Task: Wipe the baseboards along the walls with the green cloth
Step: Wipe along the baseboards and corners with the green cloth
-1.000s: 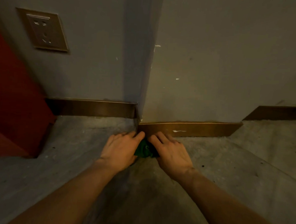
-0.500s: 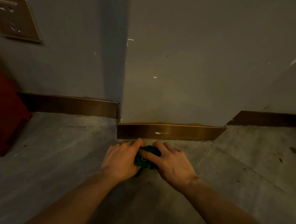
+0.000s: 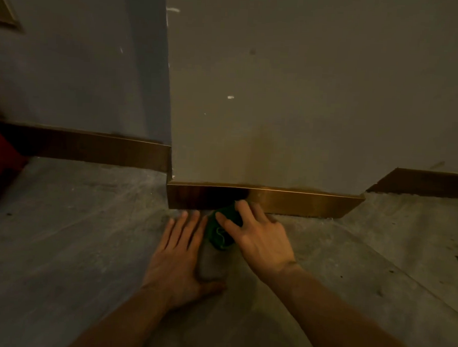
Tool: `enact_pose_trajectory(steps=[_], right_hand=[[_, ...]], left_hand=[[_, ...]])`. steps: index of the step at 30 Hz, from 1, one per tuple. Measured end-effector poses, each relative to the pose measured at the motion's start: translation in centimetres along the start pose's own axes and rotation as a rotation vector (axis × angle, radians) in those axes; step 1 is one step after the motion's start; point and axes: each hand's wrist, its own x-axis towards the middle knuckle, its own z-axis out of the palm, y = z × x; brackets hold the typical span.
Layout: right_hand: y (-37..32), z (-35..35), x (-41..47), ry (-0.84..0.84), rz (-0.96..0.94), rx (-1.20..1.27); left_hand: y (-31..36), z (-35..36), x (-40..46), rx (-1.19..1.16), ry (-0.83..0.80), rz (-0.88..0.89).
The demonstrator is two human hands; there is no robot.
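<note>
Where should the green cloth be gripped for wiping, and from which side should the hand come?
Grip the bunched top of the green cloth, coming from above and from the floor side, as the right hand does. The cloth lies wadded against the foot of the baseboard, so the wall side is closed.

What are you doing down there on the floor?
A person is cleaning the baseboard at the bottom of the wall. The right hand presses a bunched green cloth against the shiny brown strip near the wall's corner. The left hand lies flat on the grey floor right beside the cloth, fingers spread, not gripping anything. More baseboard runs off to the left and right, with nothing on it at this moment.
</note>
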Motion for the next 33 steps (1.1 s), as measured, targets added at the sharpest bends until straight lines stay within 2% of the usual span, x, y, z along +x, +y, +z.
enact_pose_trajectory(steps=[1, 17, 22, 33], right_hand=[[-0.4, 2.0, 1.2, -0.025, -0.026, -0.001], [3.1, 1.3, 2.9, -0.017, -0.06, -0.183], [4.7, 1.2, 1.8, -0.111, 0.019, -0.206], [8.5, 0.2, -1.3, -0.136, 0.167, -0.234]], left_hand=[[-1.0, 1.4, 0.1, -0.015, -0.051, -0.032], [1.3, 1.2, 0.9, 0.0, -0.009, -0.043], [1.4, 0.9, 1.1, 0.027, -0.012, -0.033], [1.3, 1.1, 1.2, 0.021, 0.005, -0.027]])
